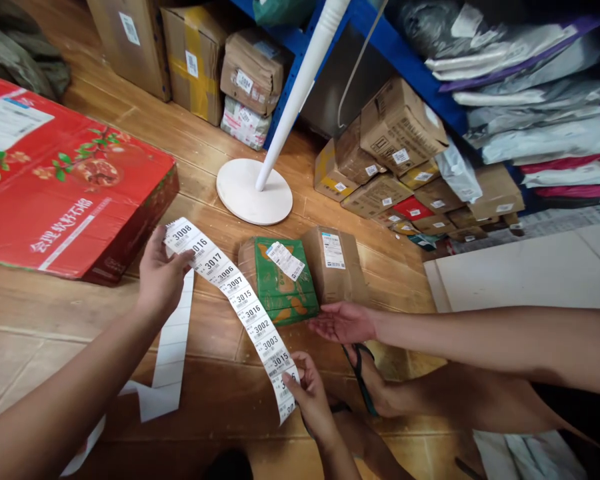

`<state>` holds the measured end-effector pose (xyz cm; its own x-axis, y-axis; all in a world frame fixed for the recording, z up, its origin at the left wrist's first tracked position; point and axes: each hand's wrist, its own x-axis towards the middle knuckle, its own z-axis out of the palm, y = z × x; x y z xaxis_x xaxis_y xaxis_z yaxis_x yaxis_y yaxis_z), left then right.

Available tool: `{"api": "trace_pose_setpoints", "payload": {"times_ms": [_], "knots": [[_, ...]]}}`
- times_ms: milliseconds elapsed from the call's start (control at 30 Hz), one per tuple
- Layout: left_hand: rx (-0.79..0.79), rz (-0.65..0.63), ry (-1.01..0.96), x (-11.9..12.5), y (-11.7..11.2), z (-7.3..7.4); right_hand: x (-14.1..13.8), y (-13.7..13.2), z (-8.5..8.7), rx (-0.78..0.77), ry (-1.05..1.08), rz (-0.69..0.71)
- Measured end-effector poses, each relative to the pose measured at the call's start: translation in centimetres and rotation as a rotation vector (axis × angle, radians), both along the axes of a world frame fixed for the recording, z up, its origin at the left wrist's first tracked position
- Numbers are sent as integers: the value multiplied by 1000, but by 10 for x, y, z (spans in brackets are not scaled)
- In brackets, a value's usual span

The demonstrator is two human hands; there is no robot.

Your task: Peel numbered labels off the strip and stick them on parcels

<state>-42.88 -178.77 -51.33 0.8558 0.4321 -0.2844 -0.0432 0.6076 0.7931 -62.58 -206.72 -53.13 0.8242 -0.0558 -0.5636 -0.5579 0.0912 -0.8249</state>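
A long strip of number labels (245, 300), printed with numbers such as 3008 and 3017, stretches between my two hands. My left hand (161, 277) pinches its upper end, thumb on the printed face. My right hand (311, 397) is closed on the lower end, where the last numbers are partly covered. From my left hand the blank side of the strip hangs down and folds toward the floor. Just beyond the labels sit a green and brown parcel (285, 300) and a plain brown box (347, 277), each bearing a white shipping label.
Another person's open hand (347, 323) reaches in from the right beside the green parcel. A large red carton (80, 200) lies at left. A white pole on a round base (255, 200) stands ahead. Stacked boxes (400, 133) and bagged parcels (545, 140) line a blue shelf.
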Motion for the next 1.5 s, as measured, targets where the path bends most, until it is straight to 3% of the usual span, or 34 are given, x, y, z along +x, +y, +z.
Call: {"api": "trace_pose_setpoints", "payload": {"times_ms": [133, 433, 767, 1500], "knots": [[-9, 29, -19, 4, 4, 1, 0, 2, 6, -47, -6, 37], [-5, 60, -46, 10, 11, 14, 0, 7, 14, 32, -24, 58], [27, 34, -83, 13, 17, 15, 3, 13, 17, 114, 16, -19], [-2, 65, -71, 14, 16, 15, 3, 12, 17, 87, 19, -42]]}}
